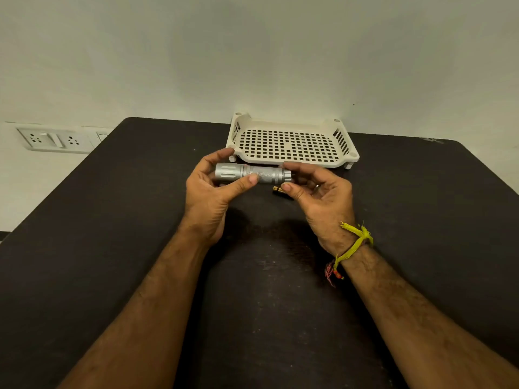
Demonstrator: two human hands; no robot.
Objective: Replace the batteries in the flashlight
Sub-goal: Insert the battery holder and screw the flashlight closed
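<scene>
Dark table [112, 248], flashlight [252, 174] lying crosswise, head leftward, both hands gripping

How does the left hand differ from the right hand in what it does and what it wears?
The left hand grips the wide head end of the flashlight; the right hand pinches its narrow tail end. The right wrist wears yellow and red threads; the left wrist is bare. Both hold the same flashlight above the table.
</scene>
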